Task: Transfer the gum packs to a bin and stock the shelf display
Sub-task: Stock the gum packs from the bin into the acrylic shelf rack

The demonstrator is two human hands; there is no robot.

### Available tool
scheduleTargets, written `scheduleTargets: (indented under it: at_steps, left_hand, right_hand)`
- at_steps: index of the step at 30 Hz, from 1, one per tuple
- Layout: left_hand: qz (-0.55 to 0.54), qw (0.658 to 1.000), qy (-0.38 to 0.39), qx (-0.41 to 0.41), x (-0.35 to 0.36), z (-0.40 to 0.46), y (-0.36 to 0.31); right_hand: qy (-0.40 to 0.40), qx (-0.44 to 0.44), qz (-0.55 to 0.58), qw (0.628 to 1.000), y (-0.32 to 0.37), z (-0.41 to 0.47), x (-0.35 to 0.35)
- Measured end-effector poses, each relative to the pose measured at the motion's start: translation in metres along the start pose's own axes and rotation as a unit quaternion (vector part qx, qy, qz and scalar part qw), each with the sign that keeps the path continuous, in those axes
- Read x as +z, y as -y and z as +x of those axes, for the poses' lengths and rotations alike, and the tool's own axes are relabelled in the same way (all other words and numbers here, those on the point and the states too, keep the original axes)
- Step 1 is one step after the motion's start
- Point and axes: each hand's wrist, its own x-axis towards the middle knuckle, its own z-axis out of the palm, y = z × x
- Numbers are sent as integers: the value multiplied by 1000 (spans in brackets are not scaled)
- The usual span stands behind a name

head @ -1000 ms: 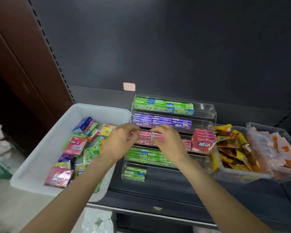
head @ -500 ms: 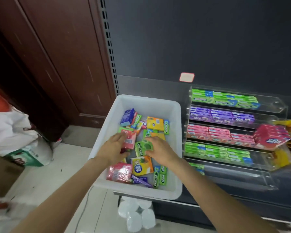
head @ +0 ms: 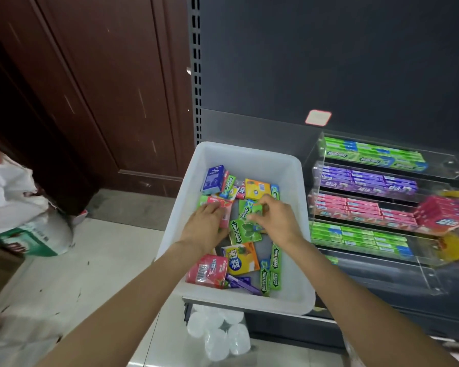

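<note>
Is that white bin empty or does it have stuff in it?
Partly filled: the white bin holds loose gum packs, with bare floor showing at its far end.

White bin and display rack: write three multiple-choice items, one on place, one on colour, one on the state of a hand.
1. Where does the white bin sit relative to the clear display rack?
A. to its left
B. on top of it
C. behind it

2. What colour are the packs in the rack's second tier from the top?
A. yellow
B. purple
C. orange

3. What is the right hand doing?
A. hanging outside the bin
B. pinching a small green pack
C. pressing flat on the floor

Answers: 1 A, the bin stands left of the rack; 2 B, that row is purple; 3 B, fingertips close on the green pack.
</note>
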Motion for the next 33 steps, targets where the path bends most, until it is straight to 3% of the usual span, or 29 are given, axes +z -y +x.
scheduleTargets:
  at_steps: [6, 12, 17, 22, 27, 33]
  left_hand:
    - [-96, 995, 0, 18, 7, 40, -19]
    - [77, 996, 33, 4, 17, 71, -37]
    - [86, 994, 44, -48, 17, 83, -43]
    - [9, 993, 66, -94, 17, 87, -43]
    - [-143, 986, 18, -84, 18, 84, -43]
    - [-359, 928, -91, -27, -1, 66, -65]
  right_hand:
    - [-104, 52, 202, 972, -8, 9, -41]
    - [-84, 91, 314, 941, -17, 4, -63]
    - [-95, 112, 341, 928, -22, 1, -70]
    - [-99, 133, 367, 916, -25, -4, -69]
    - [-108, 142, 343, 922, -28, -12, -72]
    - [-134, 148, 394, 897, -32, -25, -84]
